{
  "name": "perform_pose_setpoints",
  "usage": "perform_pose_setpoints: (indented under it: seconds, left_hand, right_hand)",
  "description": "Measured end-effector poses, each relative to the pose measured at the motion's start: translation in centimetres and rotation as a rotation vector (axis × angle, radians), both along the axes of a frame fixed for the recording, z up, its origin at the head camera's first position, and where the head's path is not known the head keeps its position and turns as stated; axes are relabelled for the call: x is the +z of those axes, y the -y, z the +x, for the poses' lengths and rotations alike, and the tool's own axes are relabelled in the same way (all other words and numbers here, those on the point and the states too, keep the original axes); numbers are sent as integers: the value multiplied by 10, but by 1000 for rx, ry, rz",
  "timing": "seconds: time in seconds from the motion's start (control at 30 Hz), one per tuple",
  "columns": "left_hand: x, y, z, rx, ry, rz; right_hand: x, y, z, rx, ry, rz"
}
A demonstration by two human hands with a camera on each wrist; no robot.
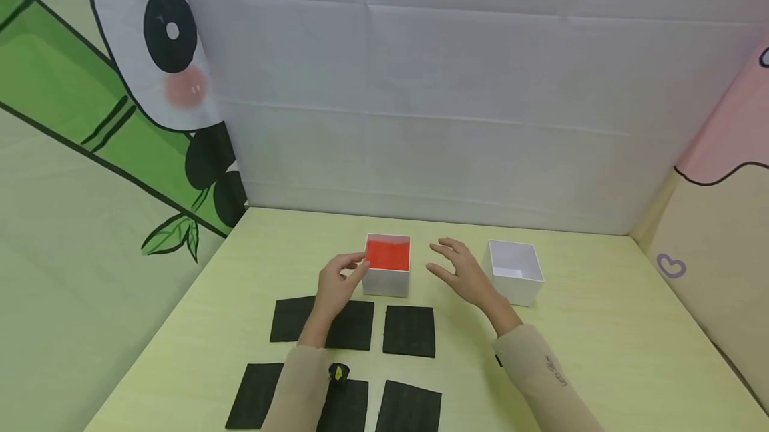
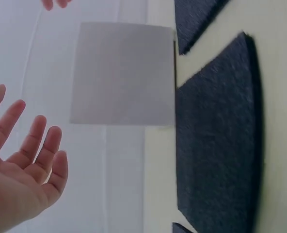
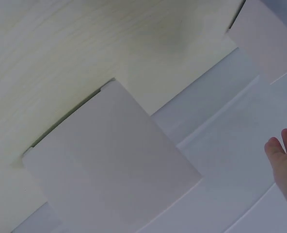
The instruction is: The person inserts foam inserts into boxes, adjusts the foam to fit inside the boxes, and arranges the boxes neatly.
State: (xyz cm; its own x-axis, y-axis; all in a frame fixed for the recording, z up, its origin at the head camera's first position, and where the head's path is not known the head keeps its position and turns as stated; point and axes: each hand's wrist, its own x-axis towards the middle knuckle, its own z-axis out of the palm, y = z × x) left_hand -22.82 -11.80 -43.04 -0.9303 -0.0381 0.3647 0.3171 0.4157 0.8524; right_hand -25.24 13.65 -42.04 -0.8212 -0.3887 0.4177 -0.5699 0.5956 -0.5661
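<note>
A white open-topped box (image 1: 386, 282) stands near the middle of the table, with a flat red surface (image 1: 388, 255) showing inside it. At its left side is my left hand (image 1: 338, 283), fingers loosely bent and holding nothing. In the left wrist view, the fingers of the left hand (image 2: 29, 167) are spread apart beside the box's plain white wall (image 2: 124, 73). My right hand (image 1: 459, 270) hovers between the two boxes, its fingers apart with nothing in them. To its right stands a second white box (image 1: 515, 272), open at the top with a white interior.
Several black felt-like squares (image 1: 409, 330) lie in two rows in front of the boxes, some partly hidden by the left arm. A small black item with a yellow-green mark (image 1: 339, 372) shows beside the left sleeve. A white cloth backdrop (image 1: 432, 118) rises behind the table.
</note>
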Motion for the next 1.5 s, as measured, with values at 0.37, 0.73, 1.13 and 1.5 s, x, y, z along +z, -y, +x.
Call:
perform_pose_setpoints:
  seconds: [0.37,0.73,1.13,1.5]
  left_hand:
    - [12,-16,27,-125,-56,-12]
    - [18,-31,50,-225,-21,-27]
    - [13,-39,64,-277,16,-52]
    - [10,-42,68,-292,3,-73]
  right_hand:
    - [5,-23,3,-28,2,-68]
    - [8,-51,10,-60,-11,-128]
    - [1,-87,13,-129,-19,-117]
    - [-7,-114,18,-194,-26,-98]
